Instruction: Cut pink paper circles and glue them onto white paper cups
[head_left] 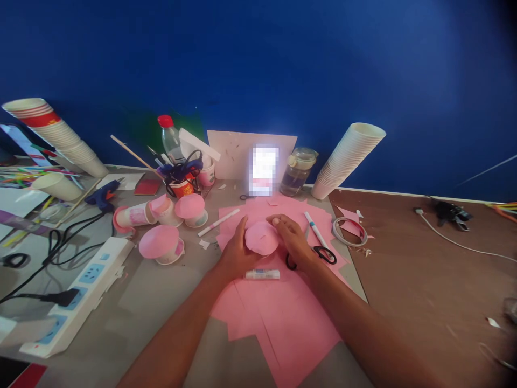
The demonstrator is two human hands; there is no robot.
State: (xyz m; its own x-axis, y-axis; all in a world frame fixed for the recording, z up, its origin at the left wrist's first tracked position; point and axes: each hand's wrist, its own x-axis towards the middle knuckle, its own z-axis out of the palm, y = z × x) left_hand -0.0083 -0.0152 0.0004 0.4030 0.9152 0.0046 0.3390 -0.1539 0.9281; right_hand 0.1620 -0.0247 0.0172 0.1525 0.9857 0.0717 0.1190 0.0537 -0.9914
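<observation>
Head view, going left to right: a white power strip (pixel 76 293) lies angled across the grey tabletop (pixel 133 302), a black plug seated in it, and a blue-and-orange hot glue gun (pixel 103 195) rests farther back. Nearer the middle, several paper cups topped with pink paper (pixel 161 242) stand or lie on their sides, grouped together, as if set aside within reach. Loose pink paper sheets (pixel 283 318) fan out below the hands, giving a working surface under them.

The forearms reach in from the bottom corners and converge at the centre. The left hand (pixel 238 250) stands on its edge, fingers extended and curving against the left side of a pink paper disc (pixel 262 238). The right hand (pixel 291 240) comes over from the other side, fingers lying fairly straight across the disc's upper right, not clenched. Together they seem to steady the disc between them, above the sheets; whatever lies beneath it is hidden. A white glue stick (pixel 262 275) lies just below the hands, close at hand. To the right are black-handled scissors (pixel 324 254), a blue-capped marker (pixel 315 229), and a coil of white cable (pixel 349 233).
</observation>
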